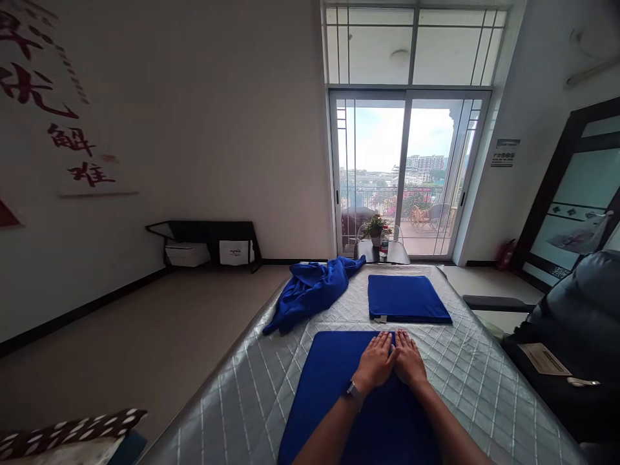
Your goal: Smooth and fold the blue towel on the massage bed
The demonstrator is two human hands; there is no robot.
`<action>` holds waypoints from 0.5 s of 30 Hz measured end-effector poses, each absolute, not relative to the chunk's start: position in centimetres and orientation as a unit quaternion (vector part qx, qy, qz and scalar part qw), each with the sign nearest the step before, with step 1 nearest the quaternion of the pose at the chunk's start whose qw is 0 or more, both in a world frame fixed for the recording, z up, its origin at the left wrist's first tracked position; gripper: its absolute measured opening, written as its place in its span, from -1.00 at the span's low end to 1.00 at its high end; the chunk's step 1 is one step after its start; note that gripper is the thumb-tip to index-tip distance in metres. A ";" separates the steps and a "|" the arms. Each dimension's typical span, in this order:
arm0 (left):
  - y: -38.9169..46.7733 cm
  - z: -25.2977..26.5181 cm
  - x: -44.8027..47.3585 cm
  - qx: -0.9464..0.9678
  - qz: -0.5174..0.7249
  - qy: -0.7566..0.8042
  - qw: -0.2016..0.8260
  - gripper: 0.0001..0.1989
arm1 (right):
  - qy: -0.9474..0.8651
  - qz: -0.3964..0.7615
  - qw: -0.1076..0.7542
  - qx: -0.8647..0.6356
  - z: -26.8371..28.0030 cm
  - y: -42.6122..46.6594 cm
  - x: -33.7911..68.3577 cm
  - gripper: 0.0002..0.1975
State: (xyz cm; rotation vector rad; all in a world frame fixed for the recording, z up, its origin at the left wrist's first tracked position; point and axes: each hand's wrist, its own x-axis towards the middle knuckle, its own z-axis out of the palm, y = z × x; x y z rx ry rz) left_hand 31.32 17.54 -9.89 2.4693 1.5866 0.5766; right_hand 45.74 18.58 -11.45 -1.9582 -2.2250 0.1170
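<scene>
A flat blue cloth piece with rounded corners (pixel 322 381) lies before me on the silver quilted table cover (pixel 232 394). My left hand (pixel 376 360) rests flat on its far part, fingers stretched forward. Beside it, thumbs meeting, my right hand (pixel 409 358) also lies flat near the far edge. Neither hand grasps anything. Farther off to the right is a folded blue cloth (pixel 407 298) with a small white tag at its near left corner. A crumpled blue cloth (pixel 314 287) is heaped at the far left of the cover.
Beyond the far edge stands a small dark table (pixel 397 253) with a potted plant (pixel 376 226) and a bottle (pixel 383 244). A dark leather chair (pixel 581 323) is close on the right, holding a card (pixel 543 359). A brown patterned cushion (pixel 72 433) sits at lower left.
</scene>
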 end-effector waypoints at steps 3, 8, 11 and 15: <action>17.3 -10.5 34.4 0.832 0.204 0.508 0.088 -0.38 | -0.753 0.037 0.081 -0.652 -11.6 18.4 46.0 -0.35; 17.0 -11.4 33.4 0.813 0.213 0.533 0.095 -0.34 | -0.753 0.038 0.082 -0.652 -11.6 18.5 46.0 -0.36; 17.3 -11.6 30.7 0.798 0.201 0.562 0.084 -0.29 | -0.744 0.040 0.089 -0.661 -11.5 18.8 45.7 -0.36; 17.8 -11.8 25.0 0.764 0.191 0.613 0.054 -0.28 | -0.738 0.043 0.095 -0.667 -11.5 18.9 45.5 -0.35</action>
